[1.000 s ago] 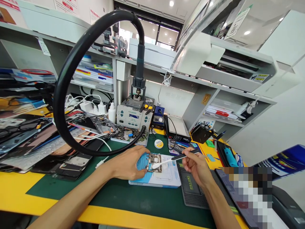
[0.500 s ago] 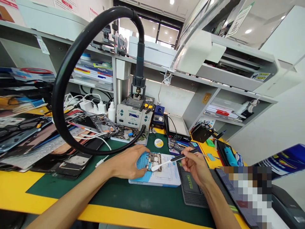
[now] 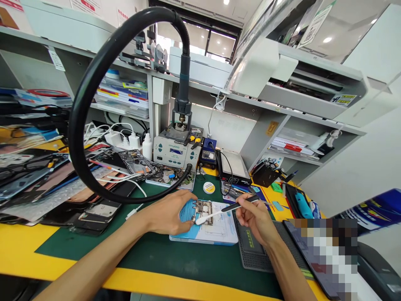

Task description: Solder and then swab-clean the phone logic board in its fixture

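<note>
A small phone circuit board [image 3: 205, 208] lies on a blue and white box [image 3: 224, 228] in the middle of the green mat. My left hand [image 3: 171, 213] rests at the box's left side, its thumb and fingers gripping the left edge of the board. In my right hand [image 3: 253, 217] is a toothbrush [image 3: 230, 207] with a black and white handle, held between thumb and fingers like a pen. Its white head lies over the lower part of the board, and the bristles are hidden underneath.
Phone parts [image 3: 100, 213] pile up at the left. A hot air station [image 3: 175, 146] stands behind, its thick black hose [image 3: 78, 108] looping in front. A round white tin [image 3: 209, 188] sits beyond the box. To the right are a dark perforated mat [image 3: 255, 261] and a tablet [image 3: 308, 255].
The toothbrush head has shifted slightly left and up across the board, with my right hand moving along. My left hand and the board stay in place.
</note>
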The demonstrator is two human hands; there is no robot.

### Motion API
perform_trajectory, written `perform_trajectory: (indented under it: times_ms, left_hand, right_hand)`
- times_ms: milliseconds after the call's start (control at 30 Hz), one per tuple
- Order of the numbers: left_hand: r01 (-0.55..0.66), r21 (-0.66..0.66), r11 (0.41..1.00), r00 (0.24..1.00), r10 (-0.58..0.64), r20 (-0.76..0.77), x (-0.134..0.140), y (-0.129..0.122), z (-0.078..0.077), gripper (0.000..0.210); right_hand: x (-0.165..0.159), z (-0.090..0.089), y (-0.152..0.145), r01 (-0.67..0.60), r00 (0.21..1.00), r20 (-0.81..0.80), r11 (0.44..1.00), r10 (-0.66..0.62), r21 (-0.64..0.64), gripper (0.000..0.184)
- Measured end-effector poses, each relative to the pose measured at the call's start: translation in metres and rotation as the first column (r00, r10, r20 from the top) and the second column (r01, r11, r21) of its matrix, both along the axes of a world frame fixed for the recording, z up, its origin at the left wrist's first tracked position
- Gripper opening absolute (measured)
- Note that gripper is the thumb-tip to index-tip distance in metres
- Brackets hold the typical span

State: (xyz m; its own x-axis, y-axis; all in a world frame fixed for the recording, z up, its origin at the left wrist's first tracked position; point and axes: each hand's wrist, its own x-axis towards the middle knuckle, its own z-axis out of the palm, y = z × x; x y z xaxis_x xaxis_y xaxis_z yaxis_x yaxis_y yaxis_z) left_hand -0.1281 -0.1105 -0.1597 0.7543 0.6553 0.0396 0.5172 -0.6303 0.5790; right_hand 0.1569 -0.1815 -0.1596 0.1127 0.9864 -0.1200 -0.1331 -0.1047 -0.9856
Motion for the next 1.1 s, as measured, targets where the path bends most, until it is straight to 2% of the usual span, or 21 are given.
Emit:
perform_trajectory:
  times_ms: [233,400,600,800,967,1100]
  left_hand:
    - [0.014,-0.008,1.0,1.0,-0.014,-0.003,-0.0018,0.0003,-0.0007,0.059]
    - [0.016,-0.019,1.0,1.0,-0.017,-0.014,-0.0026,0.0023,-0.0011,0.063]
    - [0.011,-0.021,1.0,1.0,-0.011,-0.017,-0.0031,0.0014,-0.0021,0.063]
    - [0.016,-0.001,1.0,1.0,-0.016,0.013,-0.0007,0.0007,-0.0003,0.059]
    - [0.018,0.027,0.999,1.0,-0.018,0.005,0.0009,-0.0012,0.0027,0.063]
    - [0.042,0.021,0.999,0.999,-0.041,-0.018,-0.001,-0.0015,0.0063,0.068]
  right_hand:
    - [0.0024,-0.0008,-0.0009,0.036,0.999,-0.025,0.999,-0.036,0.028,0.037]
    - [-0.0008,0.0014,-0.0019,-0.044,0.999,0.017,0.999,0.044,-0.016,0.04]
    - [0.0004,0.0009,-0.0004,0.004,1.0,-0.029,1.0,-0.004,-0.006,0.041]
    - [-0.0017,0.002,-0.0024,-0.058,0.998,0.033,0.997,0.059,-0.045,0.042]
    - [-0.0038,0.0016,-0.004,0.017,1.0,0.005,0.998,-0.017,-0.057,0.05]
    - [-0.001,-0.0031,-0.0033,0.077,0.994,0.084,0.992,-0.069,-0.097,0.05]
